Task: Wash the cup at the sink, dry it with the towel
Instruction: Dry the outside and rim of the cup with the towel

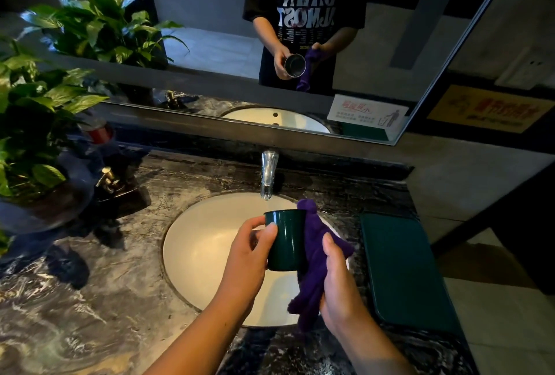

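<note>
Counted: 1 cup (286,239), 1 towel (312,269), 1 sink (204,248), 1 tap (268,173), 2 hands. Also 1 green tray (402,269) on the counter (90,299) right of the sink, 1 plant (36,104) at the left, 1 mirror (210,29) behind.

Cup: dark green, upright, up in the air over the sink bowl, just below and in front of the tap spout.

Left hand (249,250): curled round the cup's left side, thumb on the near wall close to the rim, fingers wrapped toward the far side.

Right hand (339,287): gripping the purple towel, thumb pressed on the cloth, fingers hidden beneath it.

Towel: bunched against the cup's right side and touching it, 1 end poking above the rim, the rest hanging below the right hand.
</note>
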`<action>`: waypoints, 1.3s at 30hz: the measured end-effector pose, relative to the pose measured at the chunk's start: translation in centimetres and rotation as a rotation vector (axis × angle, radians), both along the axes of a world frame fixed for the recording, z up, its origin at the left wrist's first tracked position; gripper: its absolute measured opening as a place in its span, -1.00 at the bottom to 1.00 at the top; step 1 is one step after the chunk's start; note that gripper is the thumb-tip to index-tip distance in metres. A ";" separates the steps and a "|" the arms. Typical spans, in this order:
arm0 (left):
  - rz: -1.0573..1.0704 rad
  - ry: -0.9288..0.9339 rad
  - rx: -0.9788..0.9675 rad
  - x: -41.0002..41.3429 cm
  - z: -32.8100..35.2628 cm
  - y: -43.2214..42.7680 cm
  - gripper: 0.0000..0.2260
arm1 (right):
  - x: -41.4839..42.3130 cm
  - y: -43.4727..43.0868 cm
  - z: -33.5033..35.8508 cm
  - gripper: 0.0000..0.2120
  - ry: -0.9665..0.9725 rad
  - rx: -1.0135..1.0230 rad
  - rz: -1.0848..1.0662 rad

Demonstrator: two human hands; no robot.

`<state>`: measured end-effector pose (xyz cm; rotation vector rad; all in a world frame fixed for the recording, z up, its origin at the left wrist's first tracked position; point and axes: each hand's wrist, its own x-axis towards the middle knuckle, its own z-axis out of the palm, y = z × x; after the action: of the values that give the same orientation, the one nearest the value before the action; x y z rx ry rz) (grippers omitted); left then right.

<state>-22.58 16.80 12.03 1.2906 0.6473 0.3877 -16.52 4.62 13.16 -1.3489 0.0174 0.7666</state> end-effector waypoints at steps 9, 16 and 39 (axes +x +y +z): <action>0.007 0.047 -0.015 0.2 0.1 -1.4 -0.53 | -1.8 -0.6 -0.8 -0.42 -0.027 -0.043 0.147; -0.173 -0.058 -0.245 0.1 -0.4 -2.8 -0.61 | 0.7 -0.7 0.6 -0.48 0.164 0.174 -0.053; 0.064 -0.115 -0.281 0.1 0.1 -2.4 -0.49 | -1.2 -1.0 0.8 -0.55 0.070 0.183 0.081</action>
<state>-22.47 14.41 12.11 0.9756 0.6226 0.4055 -17.74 3.66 13.95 -1.1547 -0.0512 0.8625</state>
